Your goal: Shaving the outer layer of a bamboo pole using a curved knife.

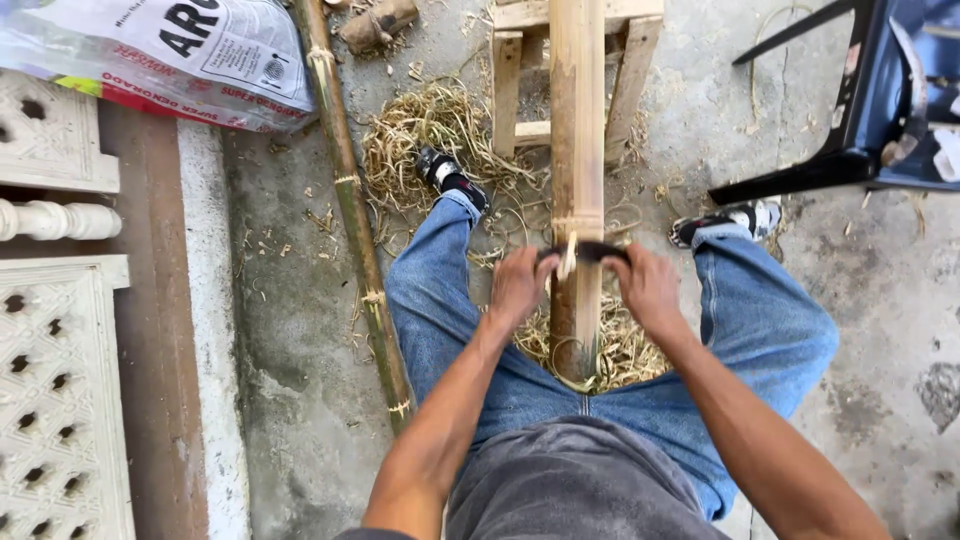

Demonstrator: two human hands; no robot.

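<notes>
A thick bamboo pole (pixel 577 130) runs from between my knees up over a wooden stand (pixel 520 70). A dark drawknife blade (pixel 592 250) lies across the pole. My left hand (pixel 520 285) grips its left end and my right hand (pixel 647 287) grips its right end. A thin shaving curls up at the blade. Pale shavings (pixel 625 350) lie piled between my legs and around the stand.
A thinner green bamboo pole (pixel 355 220) lies on the concrete floor to the left. A printed plastic sack (pixel 170 55) sits at top left, with white ornamental blocks (pixel 55 400) along the left edge. A dark blue plastic chair (pixel 870 110) stands at top right.
</notes>
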